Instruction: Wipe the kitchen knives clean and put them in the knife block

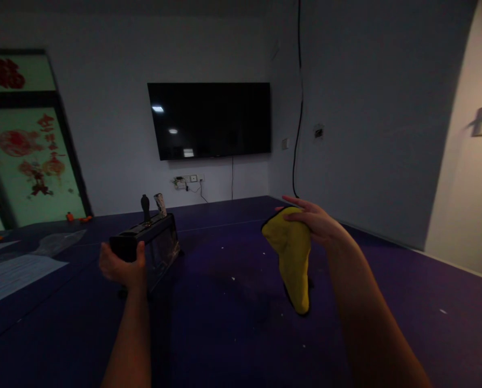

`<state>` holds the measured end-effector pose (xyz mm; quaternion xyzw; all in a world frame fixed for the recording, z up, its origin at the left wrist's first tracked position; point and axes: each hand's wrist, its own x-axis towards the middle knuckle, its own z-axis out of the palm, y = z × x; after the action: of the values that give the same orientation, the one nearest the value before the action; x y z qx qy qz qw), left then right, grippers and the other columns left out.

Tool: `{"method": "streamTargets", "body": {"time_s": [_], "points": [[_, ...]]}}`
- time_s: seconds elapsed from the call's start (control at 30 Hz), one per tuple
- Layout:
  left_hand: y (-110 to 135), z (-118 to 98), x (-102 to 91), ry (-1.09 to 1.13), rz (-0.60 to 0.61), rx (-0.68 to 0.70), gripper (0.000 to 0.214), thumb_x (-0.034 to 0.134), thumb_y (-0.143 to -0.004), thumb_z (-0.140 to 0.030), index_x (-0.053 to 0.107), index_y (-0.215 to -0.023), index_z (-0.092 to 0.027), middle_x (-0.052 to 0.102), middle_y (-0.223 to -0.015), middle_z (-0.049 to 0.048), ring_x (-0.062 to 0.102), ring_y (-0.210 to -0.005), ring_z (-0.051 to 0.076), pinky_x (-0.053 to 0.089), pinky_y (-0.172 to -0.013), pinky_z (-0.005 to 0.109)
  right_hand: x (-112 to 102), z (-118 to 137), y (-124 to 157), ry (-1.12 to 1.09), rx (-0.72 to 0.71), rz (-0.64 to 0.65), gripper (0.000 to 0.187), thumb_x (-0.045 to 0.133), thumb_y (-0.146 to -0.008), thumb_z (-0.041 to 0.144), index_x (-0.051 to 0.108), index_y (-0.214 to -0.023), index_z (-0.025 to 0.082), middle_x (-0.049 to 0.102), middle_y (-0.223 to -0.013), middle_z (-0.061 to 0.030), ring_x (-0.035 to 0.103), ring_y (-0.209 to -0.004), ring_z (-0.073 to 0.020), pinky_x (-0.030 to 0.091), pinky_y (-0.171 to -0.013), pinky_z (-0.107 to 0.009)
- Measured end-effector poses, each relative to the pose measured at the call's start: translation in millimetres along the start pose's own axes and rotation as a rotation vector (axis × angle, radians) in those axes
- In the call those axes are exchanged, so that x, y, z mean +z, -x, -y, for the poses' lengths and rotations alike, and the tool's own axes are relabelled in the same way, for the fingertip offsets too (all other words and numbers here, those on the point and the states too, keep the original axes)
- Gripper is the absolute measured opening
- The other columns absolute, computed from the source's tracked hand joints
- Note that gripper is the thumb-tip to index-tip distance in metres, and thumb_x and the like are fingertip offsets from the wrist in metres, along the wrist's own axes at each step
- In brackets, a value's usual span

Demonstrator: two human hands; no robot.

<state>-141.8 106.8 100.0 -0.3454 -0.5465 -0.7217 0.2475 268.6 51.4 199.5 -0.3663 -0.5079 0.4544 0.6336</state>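
Note:
My left hand (pixel 123 268) is closed around the near end of a long black box (pixel 160 250). The box has a glossy, perhaps see-through side and rests on the purple surface. On its top, a dark knob-like handle (pixel 145 207) and a paler upright piece (pixel 160 205) stick up; I cannot make out what kind of thing it is. My right hand (pixel 317 222) holds a yellow cloth (pixel 295 253) with a dark edging between thumb and fingers. The cloth hangs down above the surface, apart from the box.
The purple surface (pixel 225 334) has small white scraps scattered over it. Paper sheets (pixel 18 275) and clear plastic wrap (pixel 61 242) lie at the left, with orange pieces (pixel 77 217) farther back. A television (pixel 212 121) hangs on the back wall, and a cable (pixel 301 113) hangs at the right.

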Motion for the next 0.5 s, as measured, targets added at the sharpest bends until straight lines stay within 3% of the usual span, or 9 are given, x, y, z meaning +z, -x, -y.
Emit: {"method": "streamTargets", "body": {"time_s": [0.13, 0.23, 0.3, 0.37, 0.43, 0.5], "points": [[-22, -44, -5.5, 0.078, -0.126, 0.254, 0.078, 0.062, -0.063, -0.048, 0.036, -0.126, -0.011, 0.040, -0.129, 0.0168, 0.031, -0.121, 0.028, 0.018, -0.102, 0.044, 26, 3, 7, -0.046, -0.034, 0.209, 0.060, 0.062, -0.058, 0.003, 0.051, -0.115, 0.020, 0.064, -0.100, -0.0055, 0.063, -0.073, -0.0179, 0.052, -0.064, -0.030], [-31, -91, -6.1, 0.278, 0.025, 0.318, 0.060, 0.062, -0.065, -0.046, 0.048, -0.115, -0.015, 0.051, -0.118, 0.0113, 0.042, -0.113, 0.025, 0.026, -0.098, 0.042, 46, 3, 15, -0.038, -0.046, 0.369, 0.059, 0.063, -0.060, 0.006, 0.050, -0.116, 0.020, 0.063, -0.103, -0.0052, 0.063, -0.079, -0.0174, 0.052, -0.070, -0.032], [-26, -125, -7.1, 0.455, 0.355, 0.235, 0.049, 0.060, -0.067, -0.046, 0.055, -0.105, -0.016, 0.058, -0.106, 0.0100, 0.052, -0.102, 0.023, 0.036, -0.090, 0.040, 59, 3, 21, -0.049, -0.040, 0.456, 0.058, 0.063, -0.061, 0.007, 0.050, -0.116, 0.021, 0.061, -0.107, -0.0046, 0.062, -0.082, -0.0170, 0.051, -0.072, -0.032], [-16, -153, -10.2, 0.635, 0.810, 0.134, 0.049, 0.062, -0.066, -0.044, 0.055, -0.106, -0.016, 0.062, -0.098, 0.0098, 0.058, -0.091, 0.021, 0.043, -0.081, 0.037, 69, 3, 26, -0.072, -0.034, 0.520, 0.057, 0.064, -0.061, 0.008, 0.051, -0.115, 0.022, 0.060, -0.109, -0.0039, 0.062, -0.083, -0.0163, 0.051, -0.073, -0.030], [-3, -172, -15.1, 0.685, 1.214, 0.074, 0.050, 0.067, -0.062, -0.038, 0.056, -0.107, -0.017, 0.064, -0.094, 0.0094, 0.060, -0.085, 0.020, 0.046, -0.073, 0.033, 75, 2, 28, -0.093, -0.036, 0.558, 0.056, 0.064, -0.061, 0.008, 0.051, -0.114, 0.022, 0.060, -0.109, -0.0034, 0.062, -0.083, -0.0155, 0.051, -0.072, -0.028], [5, -182, -20.6, 0.638, 1.501, 0.033, 0.042, 0.072, -0.056, -0.034, 0.063, -0.093, -0.017, 0.065, -0.084, 0.0069, 0.060, -0.077, 0.019, 0.046, -0.065, 0.029, 78, 0, 28, -0.101, -0.044, 0.573, 0.055, 0.065, -0.062, 0.010, 0.052, -0.113, 0.022, 0.061, -0.108, -0.0035, 0.062, -0.082, -0.0142, 0.051, -0.071, -0.026]]}}
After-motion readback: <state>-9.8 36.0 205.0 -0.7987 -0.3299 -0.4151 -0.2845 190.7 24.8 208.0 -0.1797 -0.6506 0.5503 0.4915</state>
